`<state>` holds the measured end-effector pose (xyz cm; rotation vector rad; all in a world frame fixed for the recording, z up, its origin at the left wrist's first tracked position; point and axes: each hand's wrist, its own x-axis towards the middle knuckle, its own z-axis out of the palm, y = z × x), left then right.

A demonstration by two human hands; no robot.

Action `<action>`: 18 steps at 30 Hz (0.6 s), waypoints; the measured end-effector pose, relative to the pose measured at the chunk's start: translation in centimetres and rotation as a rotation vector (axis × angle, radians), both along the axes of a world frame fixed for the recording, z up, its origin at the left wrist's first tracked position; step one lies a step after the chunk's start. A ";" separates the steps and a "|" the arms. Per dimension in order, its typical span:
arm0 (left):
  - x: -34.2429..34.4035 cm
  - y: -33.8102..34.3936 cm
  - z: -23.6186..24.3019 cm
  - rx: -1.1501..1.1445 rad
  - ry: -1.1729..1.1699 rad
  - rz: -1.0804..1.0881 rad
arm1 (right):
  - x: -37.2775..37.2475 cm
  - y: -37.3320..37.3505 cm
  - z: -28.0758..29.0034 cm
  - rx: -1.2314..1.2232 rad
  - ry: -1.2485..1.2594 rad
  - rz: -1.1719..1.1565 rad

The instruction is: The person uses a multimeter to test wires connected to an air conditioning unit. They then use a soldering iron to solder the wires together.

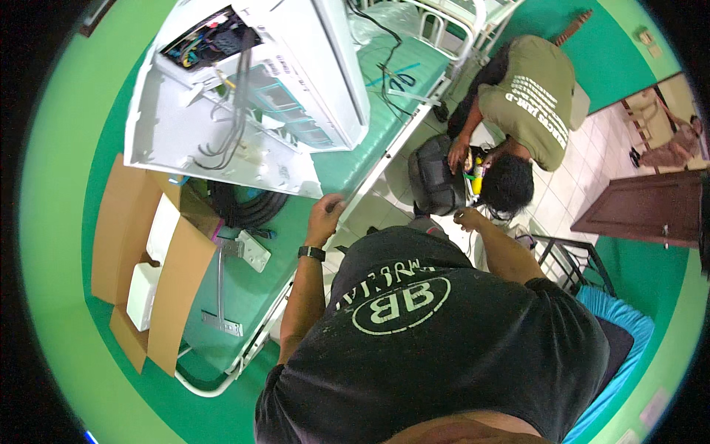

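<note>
Beside the bed's edge, my left hand (325,217) is raised with its fingers curled in. It is close to the lower corner of a large white appliance (310,66) that looks like an air conditioner unit, with an open compartment of wires. Whether those fingers hold anything is hidden. My right hand (467,219) reaches out over the floor with closed fingers, next to a dark grey tool bag (433,177). Anything in it is too small to make out. Across from me, a person in an olive shirt (529,96) bends down with a hand in the bag.
The appliance stands on a green bed (344,174) with a white metal frame. Also there are a coil of black hose (248,211), a metal bracket (220,288), a white power strip (254,251) and an open cardboard box (181,285). A brown door (643,211) is at right.
</note>
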<state>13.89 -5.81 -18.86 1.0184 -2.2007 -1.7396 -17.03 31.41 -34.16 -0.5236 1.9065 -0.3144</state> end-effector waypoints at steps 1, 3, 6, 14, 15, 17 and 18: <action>0.8 -0.1 -1.3 -0.164 0.030 0.003 | 0.6 -0.1 0.3 0.024 -0.020 0.043; 1.5 0.2 -3.2 -0.141 -0.083 0.011 | 0.3 3.0 -1.6 -0.034 0.019 -0.015; 6.1 -0.1 -8.0 -0.196 -0.192 0.031 | 1.1 2.0 -1.3 -0.004 -0.058 -0.225; 12.8 1.9 -12.3 0.029 -0.487 0.053 | 2.8 2.8 -2.4 -0.018 0.004 -0.376; 12.9 2.0 -11.9 0.041 -0.488 0.042 | 3.1 3.1 -2.6 0.002 0.003 -0.402; 12.9 2.2 -11.3 -0.004 -0.507 -0.039 | 3.6 3.7 -3.1 0.040 -0.001 -0.451; 13.1 2.1 -10.8 0.012 -0.519 -0.049 | 4.1 3.4 -2.8 0.064 0.025 -0.462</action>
